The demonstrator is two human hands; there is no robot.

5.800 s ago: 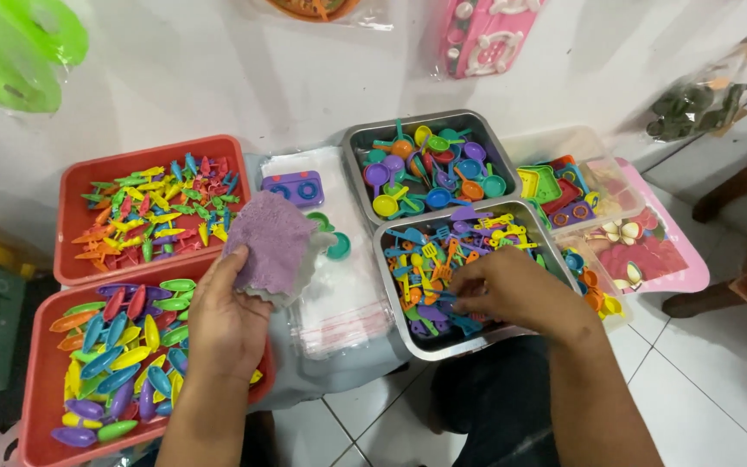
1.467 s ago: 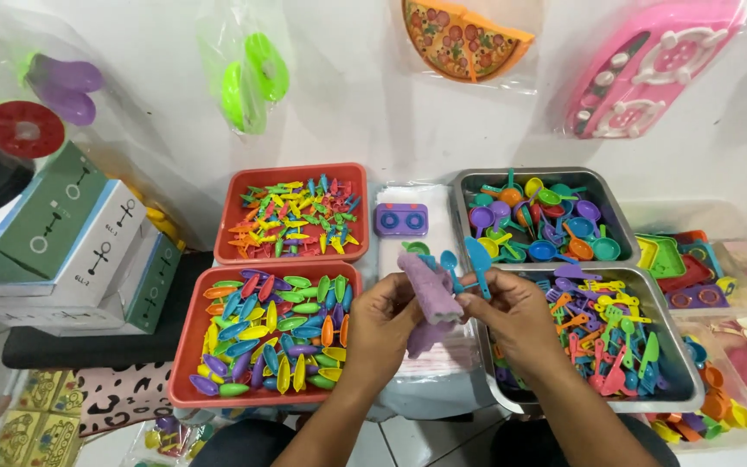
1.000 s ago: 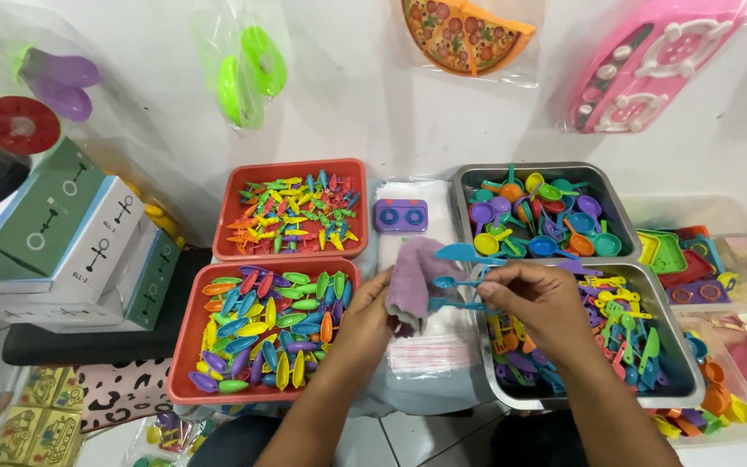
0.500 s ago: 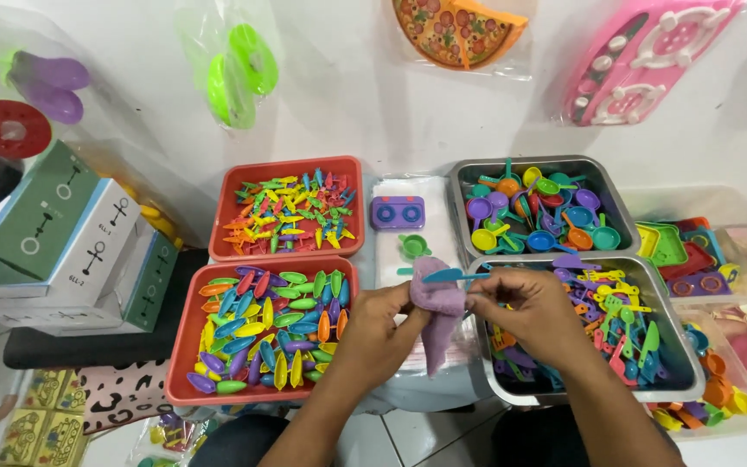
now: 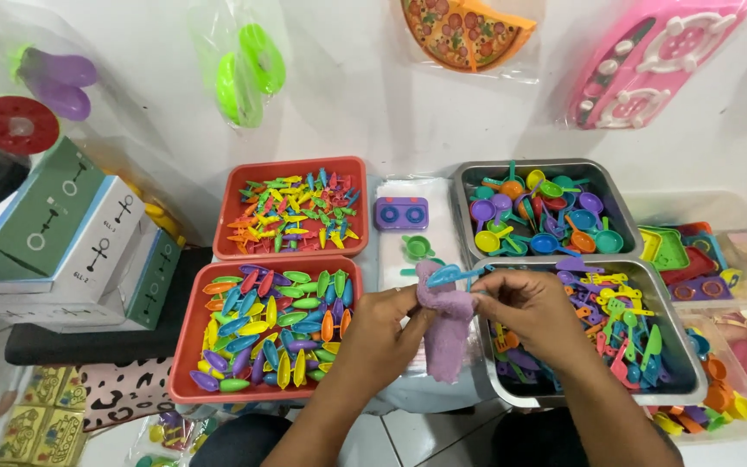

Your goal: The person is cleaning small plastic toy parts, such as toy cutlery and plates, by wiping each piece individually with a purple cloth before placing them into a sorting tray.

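Your left hand (image 5: pixel 382 324) is clenched round the purple cloth (image 5: pixel 445 324), which hangs down between both hands. Your right hand (image 5: pixel 520 304) pinches a small blue utensil (image 5: pixel 447 275) lying crosswise over the cloth's top, by the steel tray (image 5: pixel 689 363)'s left edge.

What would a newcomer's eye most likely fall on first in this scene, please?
Probably the two hands at centre: the left hand grips a purple fuzzy cloth while the right hand pinches a small blue plastic toy utensil against its top. Next come the red plastic tray of bright boat-shaped pieces at lower left and the steel tray of mixed toy utensils at right.
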